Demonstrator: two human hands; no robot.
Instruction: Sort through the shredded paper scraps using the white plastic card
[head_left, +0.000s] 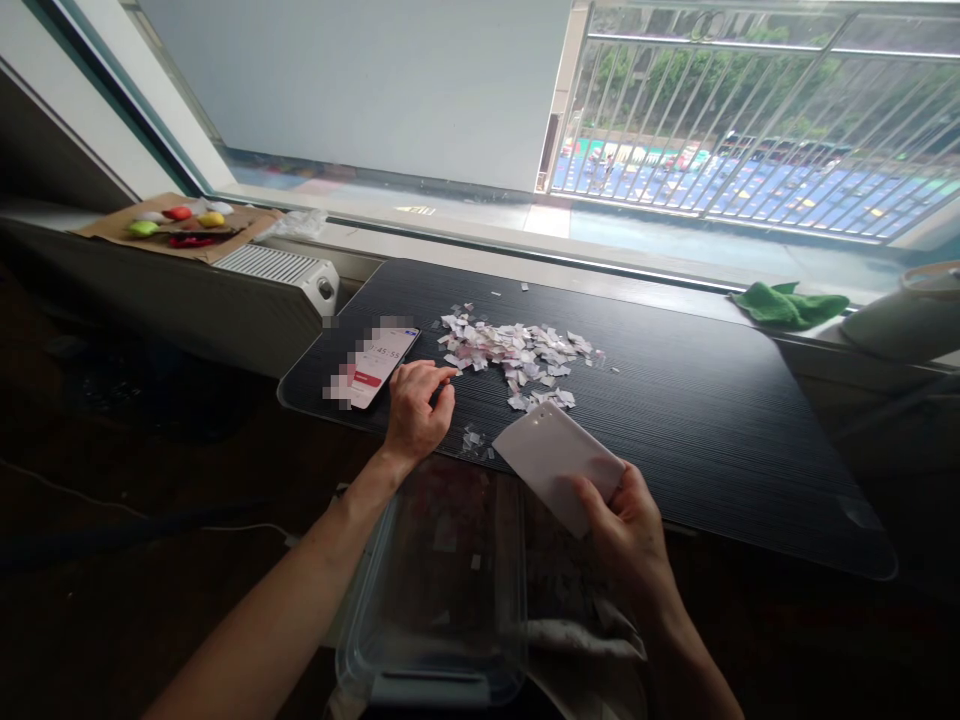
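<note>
A loose heap of torn paper scraps (517, 345) lies on the dark table (675, 430). At its left edge is my left hand (421, 408), the index finger stretched towards the scraps and the thumb apart from it; nothing shows in its fingers. In my right hand (626, 515) is a flat white rectangular sheet (559, 460), stiff-looking, with small marks near its far corner. Its far edge reaches the near scraps. Clear bits (472, 440) lie by the table's near edge. Below that edge sits a clear plastic box (442, 600) with a few scraps in it.
Left of my left hand lies a phone (379, 365) showing a timer. A radiator (285, 275) stands beside the table, with coloured lumps (180, 215) on brown paper nearby. A green cloth (787, 305) and a pale container (907, 315) are on the right sill.
</note>
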